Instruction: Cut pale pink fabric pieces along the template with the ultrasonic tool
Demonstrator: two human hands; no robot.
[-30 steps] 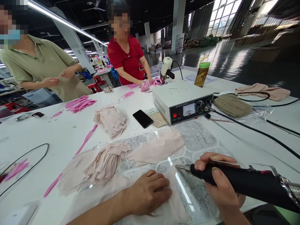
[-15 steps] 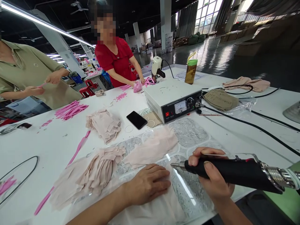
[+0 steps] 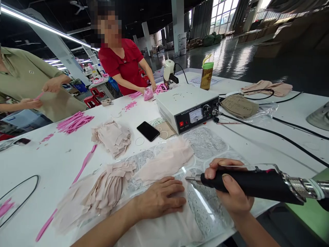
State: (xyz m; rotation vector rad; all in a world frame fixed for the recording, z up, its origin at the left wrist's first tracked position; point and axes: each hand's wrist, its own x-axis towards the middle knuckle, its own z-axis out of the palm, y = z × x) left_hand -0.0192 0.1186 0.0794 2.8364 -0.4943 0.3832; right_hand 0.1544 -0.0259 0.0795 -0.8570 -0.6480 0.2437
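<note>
My left hand (image 3: 160,198) lies flat, fingers stretched, on a pale pink fabric piece (image 3: 164,230) over a clear scratched plate (image 3: 205,144). My right hand (image 3: 230,192) is wrapped round a black hand-held welding tool (image 3: 246,184); its metal tip (image 3: 190,178) points left, just right of my left fingertips. A black cable (image 3: 269,133) runs from the tool side to a white control box (image 3: 189,107) with a dial. Stacks of pale pink cut pieces (image 3: 113,136) and a fanned pile (image 3: 110,187) lie to the left.
Two people stand across the table: one in red (image 3: 123,65) handling pink bits, one in olive (image 3: 28,85) holding a pink strip. A black phone (image 3: 148,131), pink strips (image 3: 73,122), a green-lidded bottle (image 3: 206,75), khaki fabric (image 3: 239,105) lie about.
The view has shifted, so everything sits further left and slightly higher in frame. The tool tip has edged closer to my left fingertips. My left hand stays flat on the fabric.
</note>
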